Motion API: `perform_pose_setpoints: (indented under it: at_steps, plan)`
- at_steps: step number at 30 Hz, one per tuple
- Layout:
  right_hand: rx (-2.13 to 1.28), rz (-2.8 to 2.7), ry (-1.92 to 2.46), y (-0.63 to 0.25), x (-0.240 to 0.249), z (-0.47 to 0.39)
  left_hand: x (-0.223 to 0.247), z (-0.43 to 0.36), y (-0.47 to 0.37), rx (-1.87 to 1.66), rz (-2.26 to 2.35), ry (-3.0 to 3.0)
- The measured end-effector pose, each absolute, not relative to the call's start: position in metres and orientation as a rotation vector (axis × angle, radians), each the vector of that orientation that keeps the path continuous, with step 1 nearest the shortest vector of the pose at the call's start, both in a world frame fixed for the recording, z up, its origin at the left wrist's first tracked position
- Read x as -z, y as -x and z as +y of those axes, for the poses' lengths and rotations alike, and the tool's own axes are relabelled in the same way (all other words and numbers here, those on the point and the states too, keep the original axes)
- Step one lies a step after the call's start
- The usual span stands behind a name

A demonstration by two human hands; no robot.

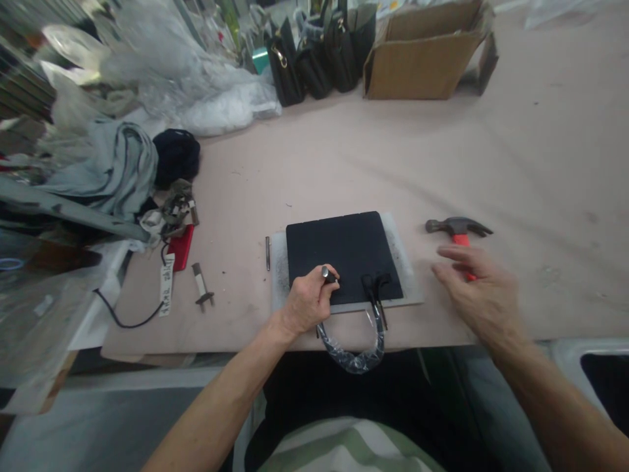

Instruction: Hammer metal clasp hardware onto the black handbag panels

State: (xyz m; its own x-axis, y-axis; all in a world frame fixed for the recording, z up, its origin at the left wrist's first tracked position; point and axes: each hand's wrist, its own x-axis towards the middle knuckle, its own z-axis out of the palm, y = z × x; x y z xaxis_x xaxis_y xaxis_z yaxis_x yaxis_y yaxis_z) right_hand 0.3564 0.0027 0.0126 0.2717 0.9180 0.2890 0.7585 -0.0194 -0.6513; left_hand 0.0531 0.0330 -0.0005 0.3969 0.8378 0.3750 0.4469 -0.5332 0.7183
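My left hand [309,300] is closed around a short metal punch-like tool [326,272], its round end pointing up, over the black bag panel [339,246]. The panel lies flat on a pale slab [281,265]. A curved handle [354,360] wrapped in clear plastic joins the panel's near edge and hangs past the table edge. My right hand [474,285] is over the red grip of a claw hammer [455,226], fingers spread and slightly bent. The grip shows between thumb and fingers; whether they touch it I cannot tell.
A thin metal rod [268,254] lies left of the slab. Further left are another small metal tool [200,285], a red object [181,248] and a dark cord [130,326]. Several black bags [339,52], a cardboard box [413,65] and plastic wrapping [216,108] stand at the back.
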Motion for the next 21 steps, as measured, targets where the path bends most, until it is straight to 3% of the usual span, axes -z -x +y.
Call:
perform_pose_setpoints:
  at_steps: [4, 7, 12, 14, 18, 21]
  plan:
    - [-0.132, -1.732, 2.323, -0.402, -0.009, -0.008, 0.0, 0.034, -0.054, -0.964, 1.1, -2.168]
    - [-0.22, -1.663, 2.428, -0.409, -0.01, -0.014, 0.0, 0.035, -0.054, -0.955, 1.089, -2.201]
    - [-1.12, -1.162, 1.949, -0.387, -0.027, -0.014, 0.004, 0.035, -0.054, -0.963, 1.061, -2.27]
    - [-1.29, -1.092, 1.778, -0.373, -0.039, -0.012, 0.005, 0.036, -0.054, -0.957, 1.047, -2.252]
    - [-1.34, -0.761, 1.686, -0.343, -0.079, -0.012, 0.003, 0.039, -0.054, -0.963, 1.026, -2.178]
    - [-1.059, -0.937, 1.745, -0.322, -0.119, -0.017, 0.001, 0.04, -0.055, -0.963, 1.01, -2.137]
